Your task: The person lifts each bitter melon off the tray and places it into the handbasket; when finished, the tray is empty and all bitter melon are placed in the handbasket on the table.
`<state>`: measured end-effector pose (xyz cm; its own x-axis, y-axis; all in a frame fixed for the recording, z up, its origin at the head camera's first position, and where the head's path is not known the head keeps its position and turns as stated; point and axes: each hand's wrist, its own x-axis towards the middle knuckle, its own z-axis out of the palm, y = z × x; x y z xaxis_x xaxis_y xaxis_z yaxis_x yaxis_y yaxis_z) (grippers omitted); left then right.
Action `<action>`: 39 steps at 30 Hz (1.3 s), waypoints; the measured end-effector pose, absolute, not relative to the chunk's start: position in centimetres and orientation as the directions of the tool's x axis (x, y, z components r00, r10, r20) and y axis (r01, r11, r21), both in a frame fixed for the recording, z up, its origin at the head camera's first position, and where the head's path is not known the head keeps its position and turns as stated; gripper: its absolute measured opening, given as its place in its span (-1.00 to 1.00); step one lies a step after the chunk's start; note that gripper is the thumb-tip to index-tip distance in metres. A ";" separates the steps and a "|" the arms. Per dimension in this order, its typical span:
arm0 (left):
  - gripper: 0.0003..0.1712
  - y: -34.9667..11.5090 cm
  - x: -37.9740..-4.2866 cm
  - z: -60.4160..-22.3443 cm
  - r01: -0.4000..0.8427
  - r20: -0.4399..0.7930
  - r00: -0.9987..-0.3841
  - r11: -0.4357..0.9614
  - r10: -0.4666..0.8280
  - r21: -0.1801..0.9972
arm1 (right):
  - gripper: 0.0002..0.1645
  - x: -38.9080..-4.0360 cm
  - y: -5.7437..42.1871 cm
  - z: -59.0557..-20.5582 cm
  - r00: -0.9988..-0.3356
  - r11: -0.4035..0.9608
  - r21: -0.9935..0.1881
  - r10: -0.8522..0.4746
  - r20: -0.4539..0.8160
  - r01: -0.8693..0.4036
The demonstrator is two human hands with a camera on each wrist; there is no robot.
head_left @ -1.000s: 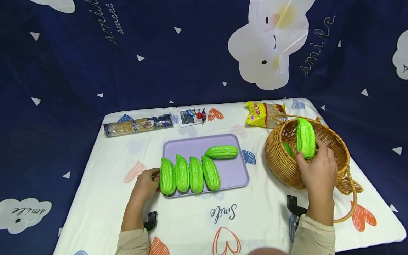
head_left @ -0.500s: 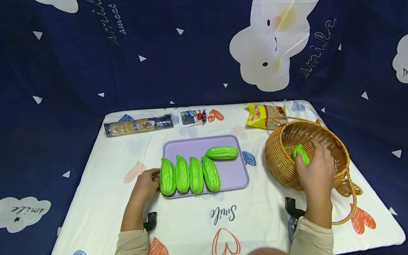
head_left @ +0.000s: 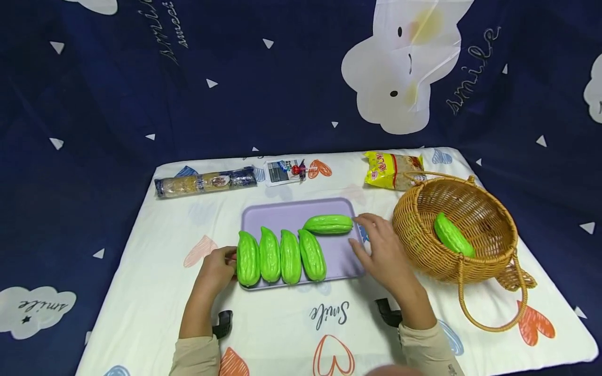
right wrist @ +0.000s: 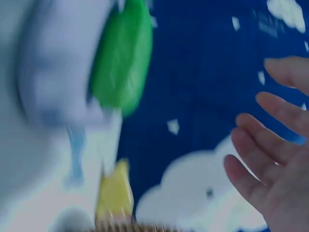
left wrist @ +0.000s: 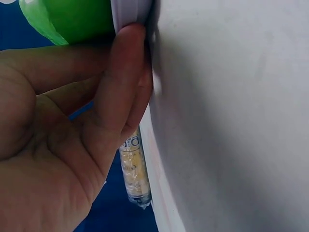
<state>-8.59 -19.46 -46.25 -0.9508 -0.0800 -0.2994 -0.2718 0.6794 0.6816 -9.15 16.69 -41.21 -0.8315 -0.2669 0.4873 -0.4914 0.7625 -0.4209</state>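
Note:
Several bright green ridged bitter melons lie on the lilac tray [head_left: 340, 256]. A row of them stands lengthwise on its left, and one melon [head_left: 328, 224] lies crosswise at the back right. My left hand [head_left: 216, 271] holds the tray's left edge; a fingertip [left wrist: 129, 41] touches the rim in the left wrist view, beside the leftmost melon [head_left: 247, 259]. Over the tray's right edge, my right hand [head_left: 383, 253] has spread fingers and holds nothing, its fingertips close to the crosswise melon's end. Inside the wicker basket [head_left: 418, 250] lies another melon [head_left: 453, 235].
A long wrapped packet [head_left: 205, 183], a small white packet [head_left: 278, 173] with a red lollipop [head_left: 296, 169], and a yellow bag [head_left: 382, 169] lie along the table's back edge. The basket's handle [head_left: 491, 329] hangs toward the front.
My right hand has lowered a bitter melon into the basket, let it go, and moved left to the tray. My left hand has stayed at the tray's left edge.

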 end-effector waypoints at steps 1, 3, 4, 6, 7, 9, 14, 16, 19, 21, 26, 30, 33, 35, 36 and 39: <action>-0.56 -19.4 -8.6 -46.2 -0.268 -0.295 -0.952 0.684 -0.080 0.678 | -0.45 -9.0 15.9 -41.6 -0.836 0.755 -0.418 -0.307 0.454 -0.505; -0.55 -19.4 -8.6 -46.3 -0.264 -0.291 -0.953 0.691 -0.081 0.673 | -0.43 -8.8 14.5 -42.4 -0.840 0.746 -0.411 -0.373 0.393 -0.524; -0.55 -19.4 -8.7 -46.3 -0.264 -0.291 -0.953 0.694 -0.081 0.670 | -0.42 -8.7 13.9 -42.8 -0.840 0.740 -0.411 -0.400 0.367 -0.532; -0.55 -19.4 -8.7 -46.3 -0.265 -0.292 -0.953 0.695 -0.083 0.668 | -0.39 -8.5 12.7 -43.5 -0.840 0.729 -0.418 -0.445 0.312 -0.542; -0.55 -19.3 -8.7 -46.3 -0.269 -0.294 -0.952 0.693 -0.085 0.669 | -0.37 -8.4 12.2 -43.8 -0.839 0.724 -0.425 -0.463 0.285 -0.543; -0.55 -19.3 -8.7 -46.3 -0.270 -0.293 -0.952 0.692 -0.087 0.669 | -0.34 -8.2 11.4 -44.4 -0.840 0.720 -0.435 -0.489 0.235 -0.541; -0.55 -19.3 -8.7 -46.3 -0.261 -0.283 -0.955 0.697 -0.087 0.668 | -0.35 -7.9 10.4 -45.3 -0.845 0.732 -0.430 -0.505 0.178 -0.528; -0.55 -19.4 -8.7 -46.3 -0.261 -0.283 -0.955 0.698 -0.087 0.667 | -0.37 -7.9 10.3 -45.5 -0.852 0.744 -0.422 -0.493 0.177 -0.518; -0.55 -19.4 -8.6 -46.2 -0.266 -0.286 -0.954 0.697 -0.091 0.666 | -0.37 -7.9 10.3 -45.7 -0.869 0.758 -0.429 -0.463 0.176 -0.491; -0.55 -19.4 -8.7 -46.2 -0.275 -0.294 -0.951 0.693 -0.095 0.667 | -0.37 -7.9 10.3 -45.7 -0.882 0.765 -0.443 -0.441 0.169 -0.467; -0.55 -19.3 -8.7 -46.2 -0.281 -0.299 -0.949 0.683 -0.096 0.674 | -0.35 -8.0 10.3 -45.9 -0.913 0.777 -0.484 -0.382 0.145 -0.402; -0.55 -19.3 -8.6 -46.3 -0.279 -0.299 -0.950 0.676 -0.091 0.682 | -0.33 -7.9 10.4 -46.1 -0.927 0.782 -0.501 -0.349 0.139 -0.370; -0.56 -19.3 -8.5 -46.3 -0.288 -0.308 -0.947 0.665 -0.091 0.689 | -0.35 -7.9 10.4 -46.1 -0.929 0.780 -0.508 -0.341 0.143 -0.365; -0.57 -19.3 -8.4 -46.4 -0.288 -0.306 -0.948 0.660 -0.091 0.694 | -0.37 -7.9 10.5 -46.1 -0.927 0.778 -0.507 -0.343 0.151 -0.371; -0.57 -19.3 -8.4 -46.4 -0.287 -0.304 -0.948 0.657 -0.091 0.697 | -0.38 -7.9 10.6 -46.1 -0.926 0.778 -0.505 -0.345 0.153 -0.373; -0.57 -19.3 -8.4 -46.4 -0.284 -0.300 -0.950 0.654 -0.090 0.701 | -0.40 -7.9 10.8 -45.9 -0.920 0.777 -0.494 -0.353 0.171 -0.390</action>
